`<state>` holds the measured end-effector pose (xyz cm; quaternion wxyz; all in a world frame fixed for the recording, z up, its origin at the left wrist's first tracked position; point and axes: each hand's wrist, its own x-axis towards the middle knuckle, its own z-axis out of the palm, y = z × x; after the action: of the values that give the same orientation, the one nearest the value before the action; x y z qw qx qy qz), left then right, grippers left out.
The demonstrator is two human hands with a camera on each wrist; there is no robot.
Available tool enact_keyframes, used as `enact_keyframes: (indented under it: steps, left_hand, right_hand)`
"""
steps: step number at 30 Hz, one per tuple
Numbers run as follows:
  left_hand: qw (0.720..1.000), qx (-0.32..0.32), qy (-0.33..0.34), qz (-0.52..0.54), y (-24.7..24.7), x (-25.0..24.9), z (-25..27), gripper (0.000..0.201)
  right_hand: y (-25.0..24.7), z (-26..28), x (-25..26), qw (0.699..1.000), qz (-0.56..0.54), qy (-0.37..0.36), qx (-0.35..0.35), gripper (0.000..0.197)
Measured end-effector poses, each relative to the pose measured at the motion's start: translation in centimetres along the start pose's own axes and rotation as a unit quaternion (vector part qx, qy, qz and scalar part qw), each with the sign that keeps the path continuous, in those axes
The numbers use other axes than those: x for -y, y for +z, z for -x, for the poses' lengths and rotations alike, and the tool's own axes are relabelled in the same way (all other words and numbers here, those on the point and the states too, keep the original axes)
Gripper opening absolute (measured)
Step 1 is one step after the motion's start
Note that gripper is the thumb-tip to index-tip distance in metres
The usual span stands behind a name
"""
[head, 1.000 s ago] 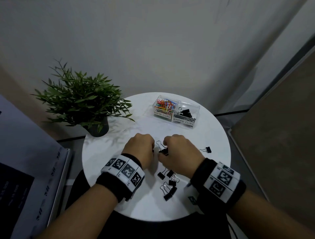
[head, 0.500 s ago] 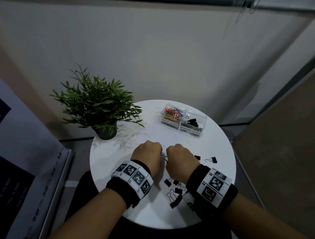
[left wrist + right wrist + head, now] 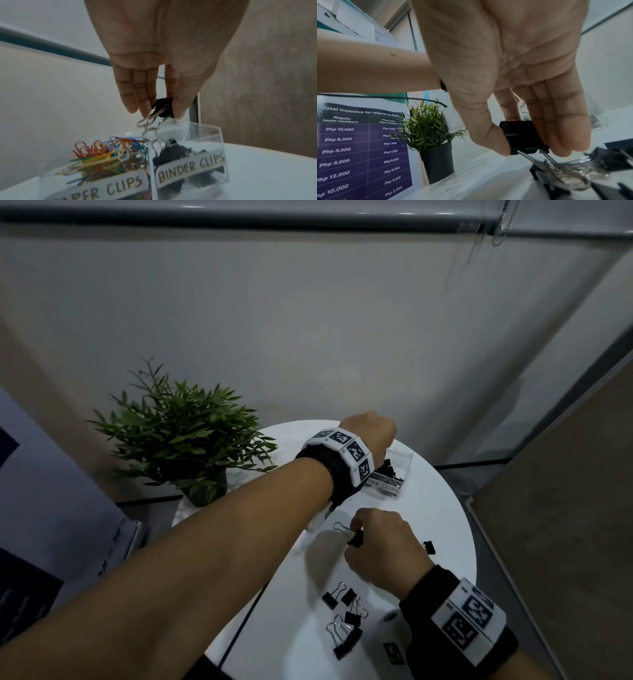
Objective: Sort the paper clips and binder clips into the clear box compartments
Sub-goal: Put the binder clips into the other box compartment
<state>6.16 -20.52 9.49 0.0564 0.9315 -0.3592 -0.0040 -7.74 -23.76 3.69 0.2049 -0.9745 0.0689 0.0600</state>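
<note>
At the far edge of the round white worktop (image 3: 442,508), seen from the head view, the left hand (image 3: 368,431) hovers over the clear box (image 3: 399,470); the right hand (image 3: 380,546) waits mid-worktop, with loose binder clips (image 3: 346,621) near the front edge.

Left wrist view: fingertips (image 3: 145,108) pinch a black binder clip (image 3: 164,108), handles hanging straight down over the divider, the labelled binder compartment (image 3: 192,167) just beside, paper clips (image 3: 106,157) in the other.

Right wrist view: the right hand pinches a second clip (image 3: 522,136), handles pointing down. A potted plant (image 3: 428,129) and a poster (image 3: 359,148) stand behind.
</note>
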Motion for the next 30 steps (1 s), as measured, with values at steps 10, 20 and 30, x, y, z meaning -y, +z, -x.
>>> enact_keyframes:
  steps: [10,20,30]
  left_hand:
    - [0.999,0.041,0.02,0.013,4.3,-0.4,-2.5,0.033]
    - [0.983,-0.075,-0.024,0.166,2.0,2.0,3.1,0.041]
    - [0.974,-0.034,-0.05,0.218,4.2,4.0,18.9,0.027]
  right_hand:
    - [-1.6,-0.3,-2.6,1.0,-0.026,0.0,-0.015,0.023]
    - [-5.8,-2.5,-4.3,0.996,-0.046,0.028,-0.074,0.018]
    - [-7.4,-10.9,-4.2,0.994,0.033,0.031,-0.104,0.023]
